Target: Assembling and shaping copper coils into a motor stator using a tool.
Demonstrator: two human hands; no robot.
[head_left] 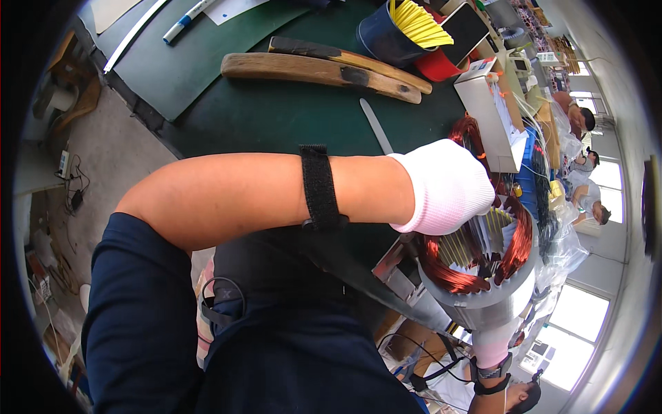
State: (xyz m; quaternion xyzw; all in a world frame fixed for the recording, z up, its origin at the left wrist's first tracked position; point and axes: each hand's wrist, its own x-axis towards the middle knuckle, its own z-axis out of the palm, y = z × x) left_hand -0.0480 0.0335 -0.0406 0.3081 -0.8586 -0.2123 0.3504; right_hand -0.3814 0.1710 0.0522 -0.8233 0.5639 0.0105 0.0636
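Observation:
A metal motor stator [476,303] with reddish copper windings [516,252] stands at the right, its open end facing me. Pale slot liners [458,248] show inside the bore. My left hand [448,183], in a white knit glove, lies over the stator's upper edge against the windings. Its back is rounded and the fingers curl out of sight, so what they grip is hidden. My right hand [492,345], gloved too, is at the stator's far lower side; the stator hides its fingers. A loose copper coil [467,131] lies just beyond my left hand.
On the green tabletop [276,121] lie two wooden bars [310,69] and a flat pale strip [376,125]. A blue tub [386,38] holds yellow strips [420,26]. A white carton [488,114], a phone [465,29] and a marker [185,24] are nearby. Several people sit beyond.

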